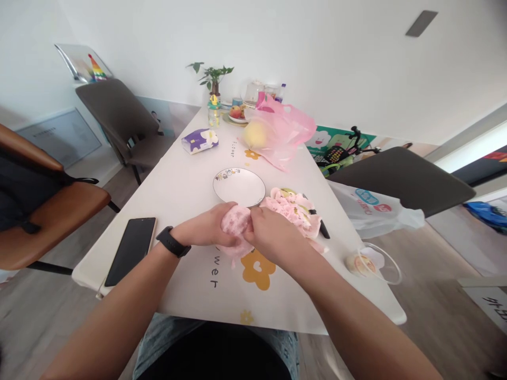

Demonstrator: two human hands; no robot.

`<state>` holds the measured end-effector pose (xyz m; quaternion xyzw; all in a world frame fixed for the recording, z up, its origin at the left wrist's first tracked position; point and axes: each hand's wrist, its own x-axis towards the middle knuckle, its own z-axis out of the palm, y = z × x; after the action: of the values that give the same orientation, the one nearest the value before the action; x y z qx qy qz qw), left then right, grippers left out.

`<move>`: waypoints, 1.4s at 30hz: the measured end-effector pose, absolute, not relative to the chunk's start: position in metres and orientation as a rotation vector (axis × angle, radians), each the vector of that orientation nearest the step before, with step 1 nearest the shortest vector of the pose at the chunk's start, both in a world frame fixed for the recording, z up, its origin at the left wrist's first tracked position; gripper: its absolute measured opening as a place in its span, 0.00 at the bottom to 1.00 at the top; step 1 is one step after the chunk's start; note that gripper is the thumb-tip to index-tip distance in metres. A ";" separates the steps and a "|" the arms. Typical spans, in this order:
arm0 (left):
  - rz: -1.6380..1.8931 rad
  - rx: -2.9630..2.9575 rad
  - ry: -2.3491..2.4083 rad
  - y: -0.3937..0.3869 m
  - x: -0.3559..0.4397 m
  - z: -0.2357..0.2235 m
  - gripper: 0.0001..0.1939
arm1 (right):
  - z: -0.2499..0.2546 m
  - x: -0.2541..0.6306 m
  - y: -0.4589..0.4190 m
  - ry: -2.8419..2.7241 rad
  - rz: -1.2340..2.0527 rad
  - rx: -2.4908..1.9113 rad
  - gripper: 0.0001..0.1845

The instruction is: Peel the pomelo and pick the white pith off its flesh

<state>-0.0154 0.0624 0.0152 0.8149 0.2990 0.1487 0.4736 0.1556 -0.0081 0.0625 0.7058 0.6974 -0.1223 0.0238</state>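
Both hands meet over the white table, just in front of an empty white plate with a patterned rim. My left hand, with a black band on its wrist, and my right hand are both closed on a round pink peeled fruit. A heap of pink peel lies right of the hands. A black-handled knife sticks out from beside the heap.
A black phone lies at the left edge. Farther back sit a purple tissue pack, a pink plastic bag holding a yellow fruit, a fruit bowl and a small plant. Chairs flank the table. A tape roll is at right.
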 end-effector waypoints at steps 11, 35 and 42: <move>0.307 2.043 0.855 0.062 -0.020 0.009 0.39 | 0.048 0.182 -0.010 2.365 -0.566 2.220 0.09; 0.341 2.083 0.924 0.054 -0.011 0.010 0.37 | 0.055 0.179 0.001 2.259 -0.499 2.193 0.06; 0.349 2.057 0.907 0.056 -0.016 0.005 0.42 | 0.049 0.200 -0.014 2.443 -0.918 2.198 0.05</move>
<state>-0.0164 0.0559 0.0047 0.8206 0.3619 0.1394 0.4198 0.1996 -0.0138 0.0494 0.6383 0.7094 -0.2666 -0.1350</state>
